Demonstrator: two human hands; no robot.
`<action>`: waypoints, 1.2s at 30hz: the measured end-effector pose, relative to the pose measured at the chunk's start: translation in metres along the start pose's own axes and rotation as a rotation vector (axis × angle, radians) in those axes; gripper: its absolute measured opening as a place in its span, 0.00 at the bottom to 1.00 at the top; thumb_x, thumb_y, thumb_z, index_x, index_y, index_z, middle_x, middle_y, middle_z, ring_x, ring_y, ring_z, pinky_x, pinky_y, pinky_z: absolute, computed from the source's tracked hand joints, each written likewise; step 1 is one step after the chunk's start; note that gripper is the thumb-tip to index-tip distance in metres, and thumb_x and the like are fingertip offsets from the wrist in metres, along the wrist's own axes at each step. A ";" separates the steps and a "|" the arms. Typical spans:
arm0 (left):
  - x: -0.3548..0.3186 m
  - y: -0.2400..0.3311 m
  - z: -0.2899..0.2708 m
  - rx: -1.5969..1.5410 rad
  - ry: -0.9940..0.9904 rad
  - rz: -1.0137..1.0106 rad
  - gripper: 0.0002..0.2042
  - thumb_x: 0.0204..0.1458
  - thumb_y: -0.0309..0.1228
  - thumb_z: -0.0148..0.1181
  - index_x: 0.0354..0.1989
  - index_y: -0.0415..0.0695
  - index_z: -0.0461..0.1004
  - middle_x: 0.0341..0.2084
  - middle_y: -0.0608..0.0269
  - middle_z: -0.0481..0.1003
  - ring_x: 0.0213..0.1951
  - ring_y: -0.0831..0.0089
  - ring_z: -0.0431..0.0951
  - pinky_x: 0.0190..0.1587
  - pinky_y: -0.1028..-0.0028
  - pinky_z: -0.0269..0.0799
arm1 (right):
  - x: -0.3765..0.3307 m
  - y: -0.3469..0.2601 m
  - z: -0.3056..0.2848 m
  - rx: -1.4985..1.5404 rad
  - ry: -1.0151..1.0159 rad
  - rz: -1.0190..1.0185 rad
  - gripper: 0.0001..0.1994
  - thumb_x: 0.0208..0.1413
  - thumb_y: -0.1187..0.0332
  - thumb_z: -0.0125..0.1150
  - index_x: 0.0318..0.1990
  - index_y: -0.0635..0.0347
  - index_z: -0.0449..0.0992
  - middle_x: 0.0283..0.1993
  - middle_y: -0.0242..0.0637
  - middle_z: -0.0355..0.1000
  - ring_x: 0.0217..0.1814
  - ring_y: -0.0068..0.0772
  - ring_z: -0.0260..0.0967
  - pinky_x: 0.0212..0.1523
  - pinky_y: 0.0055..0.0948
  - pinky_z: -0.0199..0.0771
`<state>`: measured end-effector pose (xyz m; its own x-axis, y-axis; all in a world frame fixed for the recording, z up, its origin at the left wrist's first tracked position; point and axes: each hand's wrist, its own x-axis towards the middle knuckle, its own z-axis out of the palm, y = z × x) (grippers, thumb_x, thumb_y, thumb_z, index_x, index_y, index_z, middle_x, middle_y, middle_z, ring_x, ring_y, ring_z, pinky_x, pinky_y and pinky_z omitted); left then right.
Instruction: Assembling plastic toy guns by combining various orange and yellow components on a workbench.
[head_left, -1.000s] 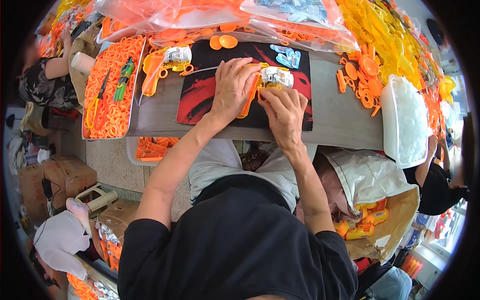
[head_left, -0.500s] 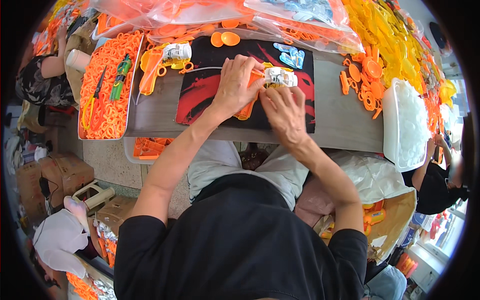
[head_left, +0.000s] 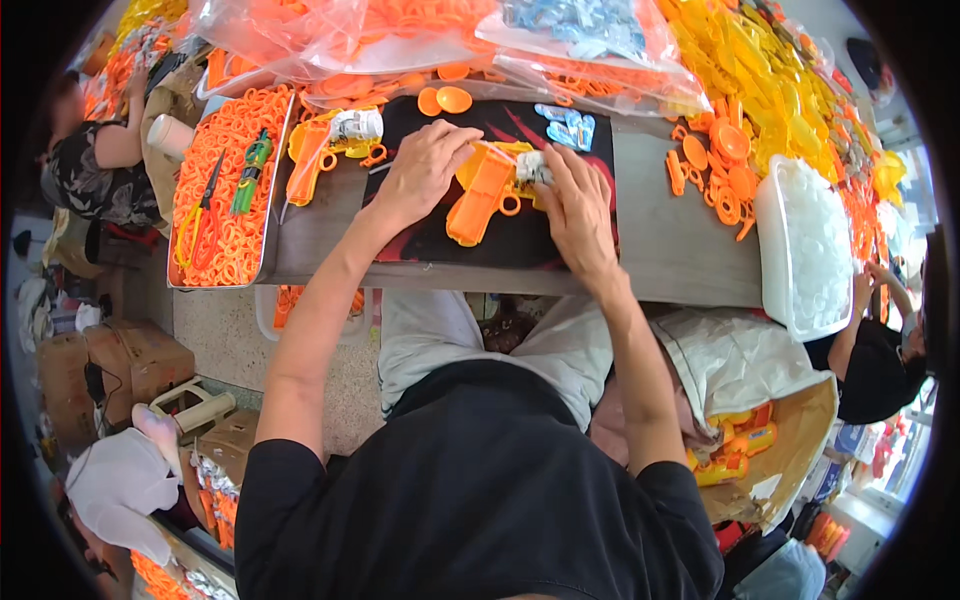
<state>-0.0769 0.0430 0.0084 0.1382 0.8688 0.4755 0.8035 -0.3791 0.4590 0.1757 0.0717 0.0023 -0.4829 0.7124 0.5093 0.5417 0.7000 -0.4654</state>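
A half-assembled toy gun (head_left: 480,195), with an orange handle and trigger ring and yellow shell edges, lies on a black and red mat (head_left: 410,240) in front of me. At its right end is a white cylinder part (head_left: 534,168). My right hand (head_left: 580,205) curls its fingers around that end. Just left of the gun, my left hand (head_left: 430,170) has its fingertips drawn together at the gun's upper edge; what they pinch, if anything, is hidden. A thin pale strand (head_left: 498,152) crosses the gun's top near them.
A second toy gun (head_left: 325,150) lies left of the mat, beside a tray of orange rings (head_left: 262,215) holding scissors (head_left: 203,215) and a green tool (head_left: 250,172). Blue clear parts (head_left: 567,128) sit at the mat's far right. A white tub (head_left: 770,235) stands at the right edge.
My left hand has moved left off the gun's body, uncovering its handle and ring. My right hand has shifted slightly right. The pale strand no longer stretches far left across the mat.
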 end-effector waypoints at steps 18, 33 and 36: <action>-0.019 0.114 0.017 0.318 0.101 -0.072 0.33 0.50 0.41 0.69 0.66 0.52 0.67 0.61 0.55 0.67 0.64 0.52 0.63 0.69 0.44 0.54 | -0.009 -0.015 0.021 0.256 0.154 0.143 0.25 0.57 0.80 0.60 0.64 0.61 0.71 0.64 0.49 0.70 0.65 0.53 0.66 0.65 0.46 0.64; -0.131 0.059 -0.075 0.550 -0.046 -0.425 0.33 0.52 0.37 0.68 0.69 0.55 0.65 0.68 0.56 0.63 0.69 0.49 0.57 0.70 0.44 0.49 | 0.079 -0.079 0.080 0.298 -0.148 -0.365 0.08 0.58 0.72 0.62 0.44 0.58 0.80 0.39 0.39 0.76 0.44 0.44 0.75 0.47 0.41 0.70; -0.127 0.034 -0.077 0.558 -0.012 -0.396 0.33 0.53 0.36 0.67 0.69 0.53 0.64 0.69 0.56 0.62 0.69 0.47 0.57 0.70 0.44 0.50 | 0.090 -0.078 0.125 0.074 -0.129 -0.373 0.07 0.57 0.71 0.61 0.42 0.55 0.79 0.35 0.37 0.70 0.41 0.41 0.72 0.43 0.43 0.66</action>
<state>-0.1117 -0.1048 0.0213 -0.2235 0.9128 0.3419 0.9726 0.1859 0.1394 0.0039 0.0876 -0.0057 -0.7224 0.4055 0.5601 0.2640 0.9104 -0.3187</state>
